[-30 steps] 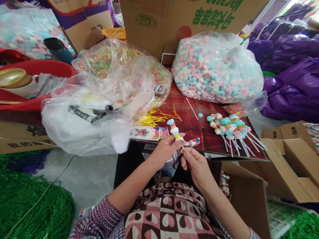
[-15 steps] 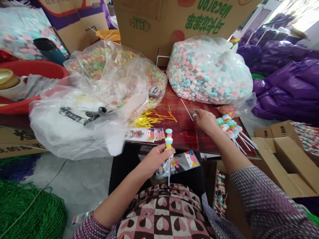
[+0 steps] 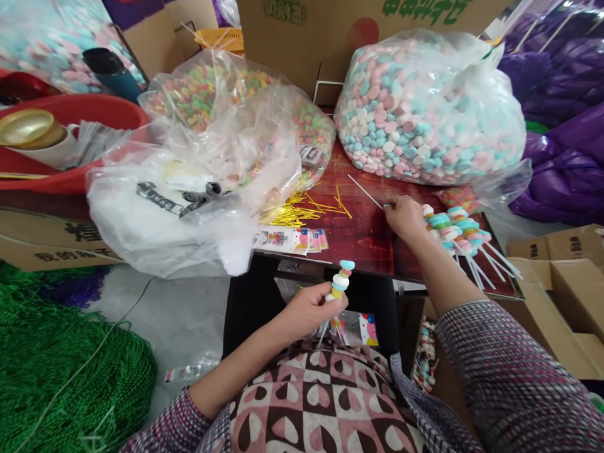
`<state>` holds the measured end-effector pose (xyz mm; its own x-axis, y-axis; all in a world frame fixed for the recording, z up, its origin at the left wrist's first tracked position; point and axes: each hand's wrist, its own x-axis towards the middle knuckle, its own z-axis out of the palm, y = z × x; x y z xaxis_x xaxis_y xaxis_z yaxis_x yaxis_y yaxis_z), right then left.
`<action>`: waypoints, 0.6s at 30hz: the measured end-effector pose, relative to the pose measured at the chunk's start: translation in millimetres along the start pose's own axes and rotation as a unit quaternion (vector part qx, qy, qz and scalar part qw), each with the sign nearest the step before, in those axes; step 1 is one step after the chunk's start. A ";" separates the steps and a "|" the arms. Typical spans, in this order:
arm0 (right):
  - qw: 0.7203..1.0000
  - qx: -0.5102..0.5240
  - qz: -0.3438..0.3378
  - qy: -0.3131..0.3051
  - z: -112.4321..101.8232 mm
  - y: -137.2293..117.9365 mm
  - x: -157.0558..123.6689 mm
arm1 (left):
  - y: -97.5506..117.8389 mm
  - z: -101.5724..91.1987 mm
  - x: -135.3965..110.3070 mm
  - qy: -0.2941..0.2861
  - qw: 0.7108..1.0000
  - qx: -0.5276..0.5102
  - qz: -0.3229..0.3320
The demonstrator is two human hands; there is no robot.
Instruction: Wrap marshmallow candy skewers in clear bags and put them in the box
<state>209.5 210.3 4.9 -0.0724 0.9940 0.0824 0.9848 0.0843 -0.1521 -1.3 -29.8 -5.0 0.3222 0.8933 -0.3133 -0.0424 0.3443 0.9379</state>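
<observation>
My left hand (image 3: 309,309) is closed around a white stick threaded with pastel candy pieces, the candy skewer (image 3: 340,280), held just below the table's front edge. My right hand (image 3: 404,216) reaches onto the dark red table (image 3: 368,239) with its fingers pinched on a small blue candy and the end of a bare white stick (image 3: 364,191). Right beside that hand lies a pile of finished candy skewers (image 3: 460,231). A big clear bag of pastel candies (image 3: 427,110) stands behind it.
A bag of multicoloured candies (image 3: 245,113) and crumpled clear plastic (image 3: 189,207) fill the table's left. Yellow sticks (image 3: 302,212) and printed wrappers (image 3: 297,240) lie mid-table. Cardboard boxes (image 3: 561,277) stand right, a red basin (image 3: 70,145) left, green netting (image 3: 61,371) on the floor.
My right hand left the skewer and reached to the table near the finished pile, then closed on the small blue candy. My left hand lowered the skewer slightly.
</observation>
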 end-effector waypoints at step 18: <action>0.758 0.634 -0.052 -0.143 -29.6 -52.2 -164.4 | 4.5 10.2 -5.8 -0.010 1.000 -0.010 -0.009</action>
<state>174.6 40.4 28.4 -0.3502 0.9362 -0.0307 0.0415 -0.0172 -0.9990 6.3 -36.5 2.6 0.3419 0.8813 -0.3263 -0.0548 0.3654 0.9292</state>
